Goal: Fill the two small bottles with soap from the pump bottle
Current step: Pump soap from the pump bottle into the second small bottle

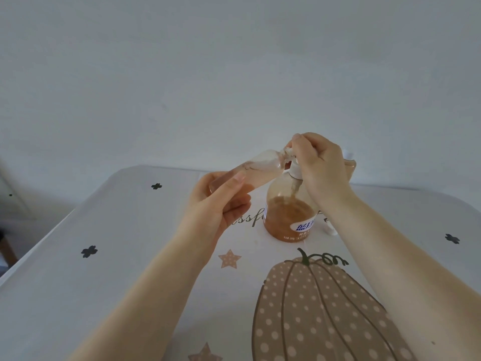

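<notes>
Fingers of the left hand [218, 204] held the small bottle [250, 170] around its body, tilted, mouth at the spout. Right hand [320, 168] curled over the pump bottle [289, 217] head on the table [117, 256]; the small bottle looked light, maybe slippery with soap

A plain pale wall [234, 61] rises behind a table [78, 295] covered in pumpkin-and-star printed cloth [320, 308].
</notes>
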